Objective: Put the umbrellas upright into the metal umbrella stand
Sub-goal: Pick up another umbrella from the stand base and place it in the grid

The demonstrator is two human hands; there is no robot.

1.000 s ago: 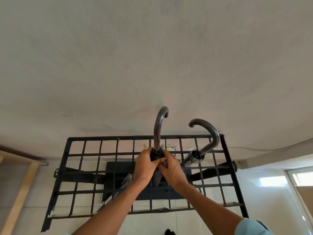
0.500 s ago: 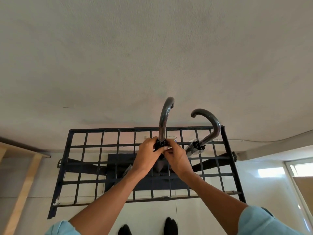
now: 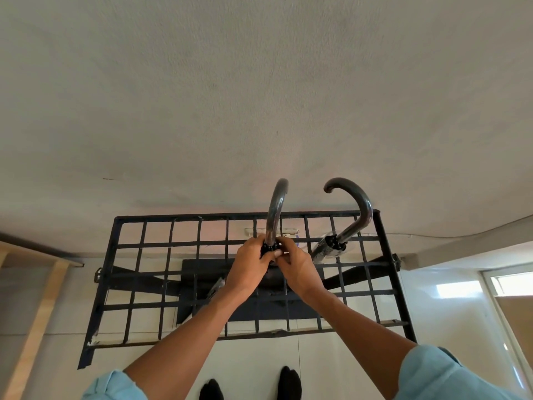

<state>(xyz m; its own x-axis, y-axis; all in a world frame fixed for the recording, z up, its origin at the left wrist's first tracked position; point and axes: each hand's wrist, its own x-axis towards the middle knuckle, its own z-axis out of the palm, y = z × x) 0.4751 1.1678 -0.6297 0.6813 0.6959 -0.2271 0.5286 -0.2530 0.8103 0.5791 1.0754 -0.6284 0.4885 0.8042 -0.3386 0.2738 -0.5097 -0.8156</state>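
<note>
Both my hands are over the metal umbrella stand (image 3: 173,218), a black grid-topped frame that stands on the pale tiled floor (image 3: 450,310) against the grey wall (image 3: 259,82). My left hand (image 3: 250,265) and right hand (image 3: 298,273) meet at the black collar just below the curved handle of the held umbrella (image 3: 275,215). The fingers of both are curled round that collar and grip it, thumbs touching in front. This umbrella stands nearly upright in a cell toward the far middle of the grid, its hook rising above the far rail. Its lower part is hidden behind my hands. The second umbrella (image 3: 356,215) is just to the right, apart from my hands. It sits in the far right part of the stand, tilted to the right, with its hook near the far right corner post and curving back to the left. A silvery object (image 3: 215,285) shows through the grid near my left wrist; I cannot tell what it is. A pale wooden frame (image 3: 43,307) stands at the left. My dark shoes (image 3: 290,381) are at the near edge.
</note>
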